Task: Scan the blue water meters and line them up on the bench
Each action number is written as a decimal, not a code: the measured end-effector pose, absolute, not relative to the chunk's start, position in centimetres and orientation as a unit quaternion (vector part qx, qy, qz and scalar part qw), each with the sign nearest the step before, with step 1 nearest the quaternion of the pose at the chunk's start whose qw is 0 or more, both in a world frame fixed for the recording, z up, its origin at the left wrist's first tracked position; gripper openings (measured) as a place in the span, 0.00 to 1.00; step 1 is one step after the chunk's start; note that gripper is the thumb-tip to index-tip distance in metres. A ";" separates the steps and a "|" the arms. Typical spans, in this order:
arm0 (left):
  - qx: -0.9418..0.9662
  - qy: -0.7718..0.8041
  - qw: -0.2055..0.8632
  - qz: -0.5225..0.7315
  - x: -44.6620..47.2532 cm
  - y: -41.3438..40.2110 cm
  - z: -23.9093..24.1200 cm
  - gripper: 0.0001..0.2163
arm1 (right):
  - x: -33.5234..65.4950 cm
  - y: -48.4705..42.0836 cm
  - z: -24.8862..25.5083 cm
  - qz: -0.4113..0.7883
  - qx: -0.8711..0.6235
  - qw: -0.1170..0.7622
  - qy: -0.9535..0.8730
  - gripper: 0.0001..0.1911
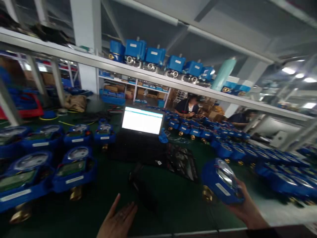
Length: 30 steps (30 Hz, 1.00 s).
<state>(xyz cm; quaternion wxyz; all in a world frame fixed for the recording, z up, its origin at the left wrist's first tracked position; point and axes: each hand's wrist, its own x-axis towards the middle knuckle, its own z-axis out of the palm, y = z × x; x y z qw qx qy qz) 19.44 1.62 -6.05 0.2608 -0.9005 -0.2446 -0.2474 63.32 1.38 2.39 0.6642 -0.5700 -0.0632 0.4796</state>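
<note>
Head view of a work desk point(173, 198) covered in dark green, seen from above the person's own hands. Right hand point(244, 206), low at the right edge of the desk, is clasped around a blue water meter point(221, 181); the meter is lifted clear of the surface and tilted, its clear dial cover facing up and left and its brass fitting pointing down toward the desk. Left hand point(119, 221), at bottom centre, is flat and spread, fingers extended, holding nothing; whether it touches the desk cannot be told. Just beyond the left hand lies a dark, blurred object point(143, 188). Behind it stands an open laptop point(141, 132) with a lit white screen. Rows of like blue meters point(49, 165) fill the left of the desk, and further rows point(247, 152) run along its right side. An overhead shelf point(148, 74) crosses the view and carries blue box-shaped units point(153, 56) with metal fittings, beside a pale green cylinder point(224, 72). Two other people point(189, 107) sit at the far end of the desk, well apart from the hands.
</note>
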 end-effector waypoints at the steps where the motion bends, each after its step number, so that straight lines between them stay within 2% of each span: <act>1: -0.886 -0.276 0.249 -0.277 19.3 1.5 -5.8 0.21 | 61.5 1.7 3.2 0.492 -0.567 0.656 -0.079 0.39; 3: -0.850 -0.367 0.149 -0.347 19.2 0.9 -5.6 0.26 | 57.2 2.5 4.6 0.528 -0.561 0.627 -0.115 0.37; 5: -0.794 -0.448 -0.016 -0.410 19.0 -0.3 -5.4 0.27 | 52.1 3.4 5.7 0.593 -0.546 0.573 -0.148 0.35; 7: -0.714 -0.482 -0.184 -0.473 18.8 -1.4 -5.0 0.27 | 46.8 4.2 5.9 0.650 -0.514 0.531 -0.178 0.33; 9: -0.631 -0.477 -0.294 -0.536 18.4 -2.3 -4.4 0.27 | 41.9 4.9 5.3 0.714 -0.492 0.460 -0.191 0.30; 13: -0.536 -0.449 -0.408 -0.587 16.5 -2.7 -4.2 0.31 | 34.6 5.6 2.7 0.792 -0.431 0.346 -0.258 0.28; 18: -0.461 -0.381 -0.549 -0.584 13.7 -1.4 -7.1 0.31 | 30.9 6.3 -0.2 0.815 -0.401 0.311 -0.279 0.25; 22: -0.431 -0.394 -0.549 -0.598 13.6 -0.3 -9.2 0.36 | 30.6 7.1 -0.6 0.812 -0.419 0.314 -0.258 0.20; 24: -0.430 -0.437 -0.494 -0.617 14.0 0.3 -9.6 0.35 | 30.8 7.3 -0.5 0.794 -0.432 0.349 -0.246 0.19; 27: -0.485 -0.488 -0.385 -0.615 14.6 1.6 -9.4 0.30 | 31.7 6.9 -0.4 0.774 -0.439 0.391 -0.236 0.20; 30: -0.516 -0.515 -0.312 -0.610 14.7 2.9 -9.0 0.27 | 33.5 5.9 0.3 0.776 -0.422 0.382 -0.272 0.26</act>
